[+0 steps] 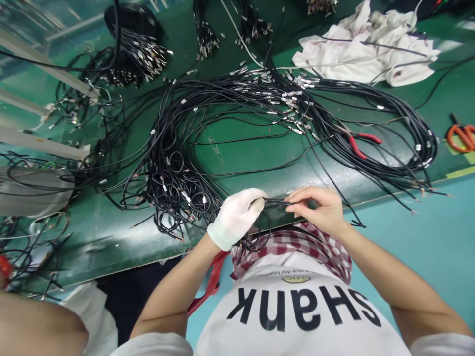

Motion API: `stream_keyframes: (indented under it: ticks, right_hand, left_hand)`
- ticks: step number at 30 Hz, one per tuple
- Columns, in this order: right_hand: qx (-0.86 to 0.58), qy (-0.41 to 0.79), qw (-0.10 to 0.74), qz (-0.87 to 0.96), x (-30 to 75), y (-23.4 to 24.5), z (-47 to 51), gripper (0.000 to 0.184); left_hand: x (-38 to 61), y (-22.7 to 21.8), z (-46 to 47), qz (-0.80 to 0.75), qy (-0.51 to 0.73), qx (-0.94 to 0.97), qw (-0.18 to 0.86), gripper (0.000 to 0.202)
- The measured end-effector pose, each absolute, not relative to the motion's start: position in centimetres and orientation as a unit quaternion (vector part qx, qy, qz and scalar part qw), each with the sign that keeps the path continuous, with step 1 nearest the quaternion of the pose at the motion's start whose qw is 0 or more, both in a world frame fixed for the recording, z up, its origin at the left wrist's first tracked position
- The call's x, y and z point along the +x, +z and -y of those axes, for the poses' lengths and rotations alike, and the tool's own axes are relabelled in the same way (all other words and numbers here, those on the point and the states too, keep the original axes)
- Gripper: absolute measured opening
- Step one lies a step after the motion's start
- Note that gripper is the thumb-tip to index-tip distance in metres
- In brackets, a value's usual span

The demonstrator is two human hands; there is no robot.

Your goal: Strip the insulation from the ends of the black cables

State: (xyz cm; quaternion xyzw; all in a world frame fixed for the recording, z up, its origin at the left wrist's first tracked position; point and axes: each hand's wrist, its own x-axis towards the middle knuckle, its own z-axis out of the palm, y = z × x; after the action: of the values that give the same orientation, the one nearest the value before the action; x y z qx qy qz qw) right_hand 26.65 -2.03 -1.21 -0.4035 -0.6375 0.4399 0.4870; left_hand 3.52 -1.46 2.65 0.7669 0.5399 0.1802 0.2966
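Note:
My left hand [237, 215], in a white glove, is closed around a thin black cable [276, 201] just above the near edge of the green table [111, 237]. My bare right hand [321, 207] pinches the same cable a little to the right, fingertips close to the glove. The cable loops down from my hands toward my lap. A large tangle of black cables [178, 163] with small metal ends lies on the table right behind my hands.
Red-handled pliers [358, 143] lie among the cables at right. Orange-handled scissors [460, 137] sit at the far right edge. A white cloth [371, 49] is bunched at the back right. More cable bundles [144, 52] lie at the back left.

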Motion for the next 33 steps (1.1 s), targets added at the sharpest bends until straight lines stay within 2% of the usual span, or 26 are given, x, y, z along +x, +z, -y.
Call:
stream_keyframes:
  ticks: [3, 6, 9, 12, 16, 19, 21, 25, 29, 33]
  right_hand:
    - [-0.376, 0.382, 0.513, 0.670, 26.6, -1.4, 2.1, 0.014]
    - [-0.341, 0.407, 0.476, 0.701, 26.8, -1.4, 1.8, 0.018]
    - [-0.326, 0.413, 0.450, 0.721, 26.9, -1.1, 1.6, 0.014]
    - [-0.373, 0.326, 0.471, 0.730, 26.6, -0.8, 1.4, 0.008]
    - [-0.440, 0.206, 0.485, 0.727, 25.8, -0.8, 1.1, 0.009]
    - [-0.426, 0.162, 0.503, 0.734, 25.4, -1.8, 1.4, 0.007]
    - [-0.409, 0.143, 0.485, 0.759, 25.3, -2.7, 1.9, 0.010]
    - [-0.343, 0.169, 0.418, 0.824, 25.2, -3.8, 2.7, 0.010]
    - [-0.443, 0.270, 0.451, 0.726, 25.4, -2.6, 1.9, 0.017]
    - [-0.470, 0.199, 0.418, 0.752, 26.4, -0.9, 0.0, 0.019]
  left_hand:
    - [3.6, 2.9, 1.2, -0.555, 0.182, 0.756, 0.294, 0.022]
    - [3.4, 3.1, 1.1, -0.568, 0.197, 0.741, 0.297, 0.022]
    - [3.2, 3.0, 1.1, -0.570, 0.201, 0.732, 0.316, 0.021]
    - [3.2, 2.8, 1.2, -0.555, 0.182, 0.738, 0.339, 0.023]
    - [3.3, 2.7, 1.2, -0.547, 0.184, 0.734, 0.358, 0.024]
    - [3.3, 2.9, 0.9, -0.584, 0.220, 0.690, 0.367, 0.022]
    - [3.3, 2.9, 0.7, -0.608, 0.242, 0.658, 0.373, 0.021]
    - [3.3, 2.7, 0.7, -0.614, 0.247, 0.649, 0.376, 0.022]
    - [3.5, 2.4, 0.9, -0.613, 0.229, 0.664, 0.361, 0.022]
    - [3.2, 2.7, 1.0, -0.599, 0.209, 0.698, 0.331, 0.021]
